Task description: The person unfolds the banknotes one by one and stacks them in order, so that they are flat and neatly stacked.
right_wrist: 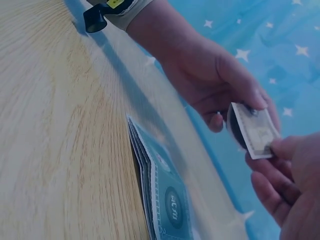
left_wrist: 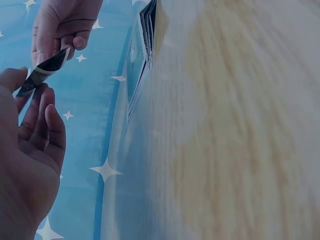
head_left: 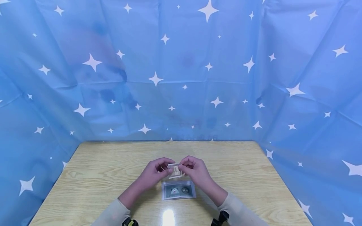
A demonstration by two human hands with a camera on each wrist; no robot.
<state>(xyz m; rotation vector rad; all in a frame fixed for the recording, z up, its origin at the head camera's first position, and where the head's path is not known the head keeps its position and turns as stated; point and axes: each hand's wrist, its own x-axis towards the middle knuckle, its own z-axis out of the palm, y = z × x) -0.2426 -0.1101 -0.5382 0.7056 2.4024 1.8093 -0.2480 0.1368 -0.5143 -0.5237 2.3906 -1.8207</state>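
Between my two hands, above the wooden table, is a small printed paper note [head_left: 175,171], cream on one face and dark on the other. It is bent into a curve, as the left wrist view shows on its dark side [left_wrist: 42,72]. My left hand [head_left: 155,172] pinches its left edge between thumb and fingers. From the other side my right hand [head_left: 195,171] pinches the right edge with thumb and forefinger. Just below the hands lies a dark green folded wallet [head_left: 178,190] with a banknote-like print, several layers showing along its edge [right_wrist: 145,172].
The wooden table [head_left: 99,175] has a light grain, with a bright reflection near its front edge. A blue curtain [head_left: 181,62] with white stars hangs behind and at both sides. Black wrist cameras [head_left: 220,218] sit at the light sleeves.
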